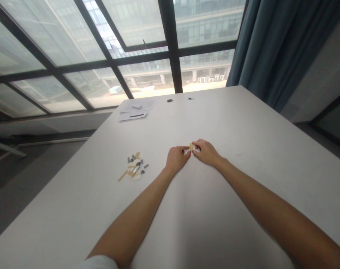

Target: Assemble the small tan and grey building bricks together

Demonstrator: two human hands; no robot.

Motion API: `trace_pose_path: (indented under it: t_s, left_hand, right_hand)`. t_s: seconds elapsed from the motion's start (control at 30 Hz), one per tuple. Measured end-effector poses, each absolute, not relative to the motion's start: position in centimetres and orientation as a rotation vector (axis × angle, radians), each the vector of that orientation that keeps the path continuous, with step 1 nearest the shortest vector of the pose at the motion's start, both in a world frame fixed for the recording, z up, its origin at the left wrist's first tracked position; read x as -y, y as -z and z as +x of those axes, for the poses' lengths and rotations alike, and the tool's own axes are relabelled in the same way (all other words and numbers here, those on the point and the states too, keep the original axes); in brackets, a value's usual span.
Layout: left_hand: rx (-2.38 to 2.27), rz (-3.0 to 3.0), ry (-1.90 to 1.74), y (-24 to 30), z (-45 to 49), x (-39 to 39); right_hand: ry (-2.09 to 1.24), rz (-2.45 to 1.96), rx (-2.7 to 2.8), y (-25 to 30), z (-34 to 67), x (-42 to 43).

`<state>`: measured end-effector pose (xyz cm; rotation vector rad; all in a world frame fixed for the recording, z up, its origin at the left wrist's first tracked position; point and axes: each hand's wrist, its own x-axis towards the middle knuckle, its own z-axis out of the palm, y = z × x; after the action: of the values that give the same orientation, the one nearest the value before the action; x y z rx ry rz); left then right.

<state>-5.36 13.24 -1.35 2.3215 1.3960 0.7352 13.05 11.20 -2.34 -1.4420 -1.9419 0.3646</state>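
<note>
A small tan building piece (191,147) is pinched between both my hands over the middle of the white table (243,123). My left hand (177,157) has its fingers closed on the piece's left side. From the right, my right hand (205,151) is closed on it too. Both hands rest on or just above the tabletop. To the left of my left hand lies a small pile of loose pieces (135,166), tan, grey and white.
Some papers (136,110) lie at the table's far edge near two dark round holes (170,100). Large windows stand beyond the table and a blue curtain (265,48) hangs at the right.
</note>
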Motion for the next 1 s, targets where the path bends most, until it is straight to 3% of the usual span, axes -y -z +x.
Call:
trace_pose_path:
  t_s: [1.0]
  left_hand:
    - [-1.476,2.278,-0.644,1.15,-5.2,-13.12]
  right_hand:
    - [-0.277,-1.56,1.89,2.27,12.98,-10.94]
